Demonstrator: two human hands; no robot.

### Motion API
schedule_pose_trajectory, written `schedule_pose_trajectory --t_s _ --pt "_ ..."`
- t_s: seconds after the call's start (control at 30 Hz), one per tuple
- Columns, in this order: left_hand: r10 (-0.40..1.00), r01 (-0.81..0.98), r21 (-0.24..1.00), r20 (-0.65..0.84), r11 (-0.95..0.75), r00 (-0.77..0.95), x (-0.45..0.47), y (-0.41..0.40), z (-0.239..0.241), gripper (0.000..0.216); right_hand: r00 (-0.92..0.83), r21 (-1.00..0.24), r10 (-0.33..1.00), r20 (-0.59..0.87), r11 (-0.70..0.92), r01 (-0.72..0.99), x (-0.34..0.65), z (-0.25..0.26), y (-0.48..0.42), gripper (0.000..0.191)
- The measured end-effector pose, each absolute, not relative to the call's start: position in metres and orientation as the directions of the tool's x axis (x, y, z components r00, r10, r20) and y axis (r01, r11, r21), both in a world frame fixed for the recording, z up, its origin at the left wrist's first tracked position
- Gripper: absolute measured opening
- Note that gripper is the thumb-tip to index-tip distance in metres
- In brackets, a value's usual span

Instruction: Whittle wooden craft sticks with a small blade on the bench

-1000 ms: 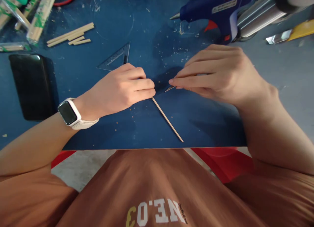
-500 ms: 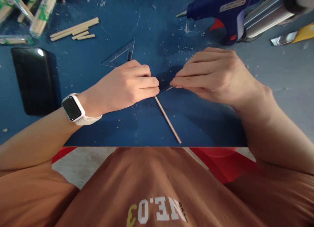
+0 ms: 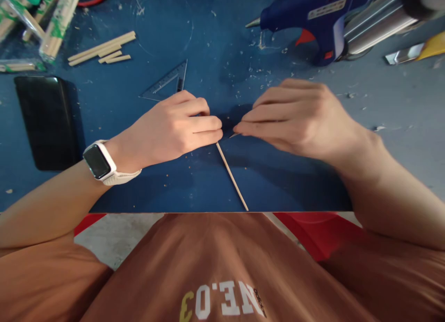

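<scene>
My left hand (image 3: 187, 125) is closed on a thin wooden stick (image 3: 232, 177), holding its upper part down against the blue table. The lower end of the stick slants out from under the fingers toward the table's near edge. A clear triangular set square (image 3: 163, 85) lies just beyond the left knuckles. To the right, my right hand (image 3: 288, 118) pinches a small thin pointed piece (image 3: 234, 135) that looks like a blade. Its tip points at the left fingertips, a short gap away. Most of this piece is hidden by the fingers.
Several cut sticks (image 3: 104, 48) lie at the upper left, near wrapped stick bundles (image 3: 57, 29). A black phone (image 3: 47, 122) rests at the left. At the upper right are a blue glue gun (image 3: 295, 13), a metal cylinder (image 3: 377, 27) and a yellow cutter (image 3: 431, 47).
The right hand with its pointed piece has shifted slightly left, closer to the left hand. The stick's near end has swung a little left. The whole view has shifted slightly.
</scene>
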State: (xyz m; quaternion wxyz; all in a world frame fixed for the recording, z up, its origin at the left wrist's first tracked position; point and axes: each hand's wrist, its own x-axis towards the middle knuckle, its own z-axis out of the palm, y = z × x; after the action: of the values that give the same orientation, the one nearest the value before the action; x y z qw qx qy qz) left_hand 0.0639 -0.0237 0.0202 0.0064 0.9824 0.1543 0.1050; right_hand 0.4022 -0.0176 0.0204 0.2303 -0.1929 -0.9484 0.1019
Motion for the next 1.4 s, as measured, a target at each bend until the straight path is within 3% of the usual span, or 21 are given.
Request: schedule_pose_trajectory --t_s 0.13,0.23,0.3,0.4,0.53,0.7,0.8,1.0,1.27,1.4 --pt "0.372 0.357 0.153 0.077 -0.921 0.925 0.067 -0.024 0.022 0.054 -0.838 -0.137 0.341 0.427 0.940 0.313 0.401 0.019 -0.018 0.042" --pt "0.370 0.351 0.185 0.080 -0.918 0.926 0.068 -0.024 0.021 0.057 -0.861 -0.063 0.289 0.418 0.955 0.290 0.401 0.015 -0.022 0.042" --pt "0.361 0.339 0.164 0.124 -0.926 0.924 0.066 -0.024 0.018 0.054 -0.886 -0.084 0.312 0.344 0.949 0.303 0.406 0.014 -0.023 0.035" --pt "0.327 0.312 0.106 0.176 -0.944 0.929 0.064 -0.024 0.015 0.048 -0.886 -0.128 0.310 0.344 0.951 0.283 0.411 0.013 -0.023 0.024" --pt "0.235 0.249 -0.011 0.300 -0.968 0.925 0.064 -0.022 0.015 0.033 -0.874 -0.050 0.273 0.401 0.960 0.277 0.403 0.013 -0.027 0.021" --pt "0.229 0.261 -0.056 0.330 -0.964 0.916 0.067 -0.024 0.015 0.032 -0.908 -0.141 0.283 0.310 0.958 0.251 0.410 0.018 -0.020 0.026" --pt "0.218 0.258 -0.084 0.330 -0.962 0.919 0.066 -0.024 0.015 0.032 -0.897 -0.127 0.288 0.335 0.957 0.260 0.414 0.018 -0.017 0.024" --pt "0.206 0.249 -0.088 0.339 -0.964 0.918 0.066 -0.024 0.018 0.029 -0.864 -0.070 0.271 0.424 0.961 0.267 0.407 0.012 -0.023 0.011" --pt "0.155 0.215 -0.136 0.353 -0.967 0.923 0.061 -0.018 0.013 0.026 -0.855 -0.080 0.305 0.418 0.951 0.300 0.407 0.007 -0.028 0.014" --pt "0.186 0.204 -0.037 0.279 -0.978 0.942 0.052 -0.015 0.010 0.032 -0.846 -0.086 0.333 0.417 0.941 0.327 0.406 0.001 -0.032 0.015"
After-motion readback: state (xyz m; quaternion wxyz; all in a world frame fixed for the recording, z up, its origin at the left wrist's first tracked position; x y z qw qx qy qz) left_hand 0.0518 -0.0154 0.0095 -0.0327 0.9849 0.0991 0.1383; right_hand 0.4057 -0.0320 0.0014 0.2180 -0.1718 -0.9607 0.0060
